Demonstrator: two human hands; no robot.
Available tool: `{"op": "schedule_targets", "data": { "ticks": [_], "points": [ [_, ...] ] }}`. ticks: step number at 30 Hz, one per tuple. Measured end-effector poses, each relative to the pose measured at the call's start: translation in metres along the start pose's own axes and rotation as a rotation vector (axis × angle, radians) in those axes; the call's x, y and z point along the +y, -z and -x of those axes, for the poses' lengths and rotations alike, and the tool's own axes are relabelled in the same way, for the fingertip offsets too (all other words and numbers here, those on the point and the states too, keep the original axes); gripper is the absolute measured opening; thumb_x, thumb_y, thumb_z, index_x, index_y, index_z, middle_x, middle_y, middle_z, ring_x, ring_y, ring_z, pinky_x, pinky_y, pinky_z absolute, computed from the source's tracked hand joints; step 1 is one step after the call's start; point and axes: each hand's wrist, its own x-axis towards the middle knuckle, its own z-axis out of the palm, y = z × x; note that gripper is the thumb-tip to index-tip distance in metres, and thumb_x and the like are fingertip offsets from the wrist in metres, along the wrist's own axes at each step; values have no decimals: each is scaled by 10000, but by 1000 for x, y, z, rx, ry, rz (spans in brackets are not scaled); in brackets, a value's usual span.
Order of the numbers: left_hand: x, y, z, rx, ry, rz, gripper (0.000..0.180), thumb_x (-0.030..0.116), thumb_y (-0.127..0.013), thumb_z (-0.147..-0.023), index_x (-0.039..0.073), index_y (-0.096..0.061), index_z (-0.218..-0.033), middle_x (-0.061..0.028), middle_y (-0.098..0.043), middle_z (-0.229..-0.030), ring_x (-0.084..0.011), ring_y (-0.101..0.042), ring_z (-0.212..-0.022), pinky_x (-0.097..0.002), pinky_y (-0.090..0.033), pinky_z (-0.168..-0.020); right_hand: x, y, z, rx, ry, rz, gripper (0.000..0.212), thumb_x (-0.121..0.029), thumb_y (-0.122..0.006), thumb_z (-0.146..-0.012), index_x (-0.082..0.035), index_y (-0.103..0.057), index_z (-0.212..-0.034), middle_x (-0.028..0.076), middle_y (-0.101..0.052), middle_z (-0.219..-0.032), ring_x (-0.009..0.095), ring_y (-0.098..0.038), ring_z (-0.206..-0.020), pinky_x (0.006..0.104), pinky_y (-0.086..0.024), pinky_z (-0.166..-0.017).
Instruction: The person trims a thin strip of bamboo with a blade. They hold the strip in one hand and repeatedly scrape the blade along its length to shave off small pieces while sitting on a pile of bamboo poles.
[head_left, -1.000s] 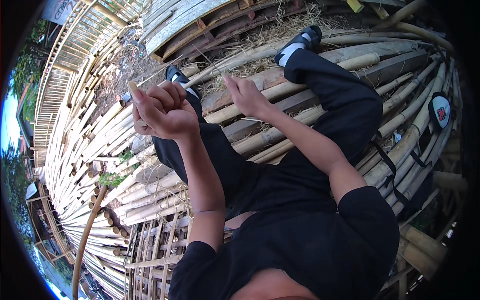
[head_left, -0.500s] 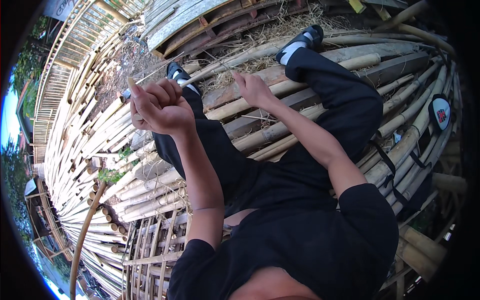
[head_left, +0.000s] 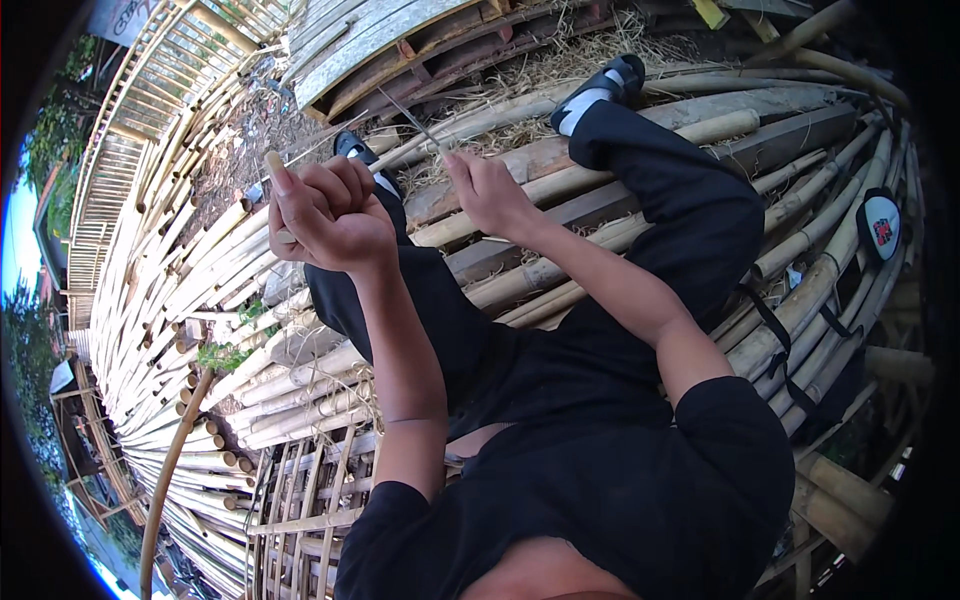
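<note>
My left hand (head_left: pixel 335 215) is closed in a fist round a short pale bamboo strip (head_left: pixel 273 164). One end of the strip stands up past the thumb, and another pale bit shows below the fingers; the rest is hidden in the palm. To its right my right hand (head_left: pixel 492 195) is closed on a knife with a narrow grey blade (head_left: pixel 408 118). The blade points away and to the left, apart from the strip. Most of the knife's handle is covered by my fingers.
Bamboo poles (head_left: pixel 590 180) lie under and around my legs. A wooden pallet (head_left: pixel 370 50) stands ahead, with dry straw (head_left: pixel 640 40) beside it. A bamboo fence (head_left: pixel 110 140) runs along the far left. A black strap (head_left: pixel 780 340) lies on poles at the right.
My right hand has moved left and slightly nearer my body, and the knife blade now shows more plainly. My left hand has shifted slightly to the right, still closed on the strip.
</note>
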Motion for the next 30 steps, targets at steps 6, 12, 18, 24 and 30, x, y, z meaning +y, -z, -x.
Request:
{"op": "schedule_targets", "data": {
  "ticks": [6, 12, 18, 24, 30],
  "points": [
    [-3, -7, 5, 7, 32, 47, 455, 143, -413, -966, 111, -247, -544, 18, -204, -428, -63, -128, -367, -249, -134, -348, 118, 9, -19, 19, -248, 240, 567, -395, -266, -982, 62, -581, -865, 309, -595, -778, 474, -577, -820, 527, -442, -745],
    [0, 1, 1, -25, 9, 17, 463, 157, -415, -963, 117, -230, -540, 13, -210, -428, -69, -128, -371, -255, -150, -351, 16, 2, -6, -14, -96, 32, 516, -382, -297, -980, 52, -554, -874, 290, -581, -719, 454, -588, -752, 513, -446, -692],
    [-1, 16, 0, 5, 44, 54, 457, 150, -400, -957, 120, -222, -537, 12, -200, -432, -70, -118, -373, -256, -142, -358, 59, -3, -16, -87, -154, -14, 526, -395, -292, -981, 47, -539, -841, 266, -581, -681, 457, -581, -715, 504, -453, -679],
    [4, 22, 3, -50, -1, 33, 441, 159, -394, -956, 118, -222, -552, 8, -206, -439, -73, -120, -378, -254, -145, -360, 55, -13, -6, 12, -174, 111, 527, -398, -289, -981, 47, -543, -863, 263, -595, -717, 459, -579, -740, 498, -452, -691],
    [-1, 23, 3, -56, -33, 29, 427, 168, -390, -955, 130, -223, -563, 14, -204, -448, -71, -121, -378, -249, -146, -361, 95, -22, -29, 6, -298, -10, 530, -420, -311, -970, 46, -549, -882, 284, -592, -796, 430, -585, -824, 493, -436, -728]
  ]
}}
